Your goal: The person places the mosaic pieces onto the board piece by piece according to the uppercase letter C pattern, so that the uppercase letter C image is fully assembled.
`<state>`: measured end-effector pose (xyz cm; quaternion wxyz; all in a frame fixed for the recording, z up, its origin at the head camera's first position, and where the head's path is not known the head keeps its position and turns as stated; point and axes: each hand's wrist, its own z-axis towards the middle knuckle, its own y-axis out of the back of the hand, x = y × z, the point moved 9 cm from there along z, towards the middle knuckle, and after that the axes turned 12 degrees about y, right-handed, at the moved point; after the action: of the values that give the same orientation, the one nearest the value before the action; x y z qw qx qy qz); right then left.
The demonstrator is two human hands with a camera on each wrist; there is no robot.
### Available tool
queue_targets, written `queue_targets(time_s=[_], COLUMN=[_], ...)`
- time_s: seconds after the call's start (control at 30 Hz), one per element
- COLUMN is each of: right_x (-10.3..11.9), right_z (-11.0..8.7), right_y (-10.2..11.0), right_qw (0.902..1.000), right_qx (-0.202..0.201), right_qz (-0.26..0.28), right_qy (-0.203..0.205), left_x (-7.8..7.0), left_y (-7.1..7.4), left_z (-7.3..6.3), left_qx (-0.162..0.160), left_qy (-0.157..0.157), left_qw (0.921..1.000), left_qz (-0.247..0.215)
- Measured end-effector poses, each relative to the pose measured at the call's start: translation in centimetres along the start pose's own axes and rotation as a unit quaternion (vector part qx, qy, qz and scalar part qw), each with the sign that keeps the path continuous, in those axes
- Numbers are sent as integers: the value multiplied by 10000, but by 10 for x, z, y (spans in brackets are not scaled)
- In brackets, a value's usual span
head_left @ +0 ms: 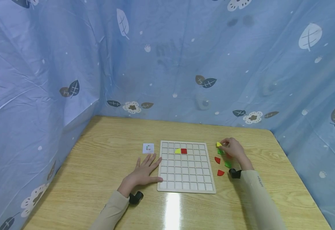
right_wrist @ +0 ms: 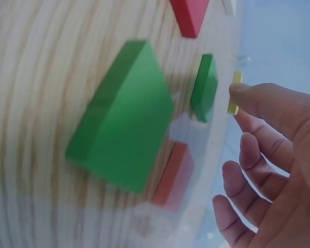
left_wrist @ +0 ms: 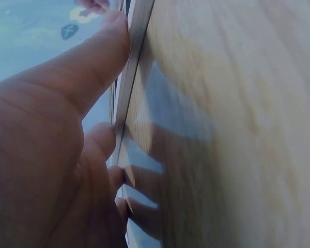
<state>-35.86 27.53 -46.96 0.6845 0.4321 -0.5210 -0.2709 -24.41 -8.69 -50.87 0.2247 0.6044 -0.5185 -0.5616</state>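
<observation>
My left hand [head_left: 143,172] lies spread at the left edge of the white grid board [head_left: 182,176], its thumb and a fingertip touching the rim. In the left wrist view the thumb [left_wrist: 106,49] presses along the board's edge. My right hand [head_left: 233,149] is right of the board, pinching a yellow tile [right_wrist: 234,93] between thumb and index finger; its other fingers are loosely bent. On the board, a yellow quarter-round tile [head_left: 178,150] sits beside a red square tile [head_left: 183,151] in the second row.
Loose tiles lie right of the board: a green one [right_wrist: 124,119], another green one [right_wrist: 204,88], a red quarter-round [head_left: 220,172] and more red ones. A small printed pattern card [head_left: 148,148] lies left of the board. A blue patterned curtain [head_left: 167,64] surrounds the wooden table [head_left: 112,143].
</observation>
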Motion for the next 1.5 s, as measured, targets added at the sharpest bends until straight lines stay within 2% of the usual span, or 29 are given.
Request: queue_targets(time_s=[0.5,0.73,1.5], right_x=[25,38,83], right_z=[-1,1,6], right_y=[-14,-22,-51], right_qw=[9995,9984,9966], right_qx=[-61,-192,-22], right_qz=[215,103,146], right_qy=[207,531,816], left_x=[0,0,1], left_y=[-1,-1,-3], left_z=[0,2,2], left_qx=[6,-17,18], left_qy=[-23,-34,-22], left_qw=[10000,10000,10000], left_qz=[9,-7,15])
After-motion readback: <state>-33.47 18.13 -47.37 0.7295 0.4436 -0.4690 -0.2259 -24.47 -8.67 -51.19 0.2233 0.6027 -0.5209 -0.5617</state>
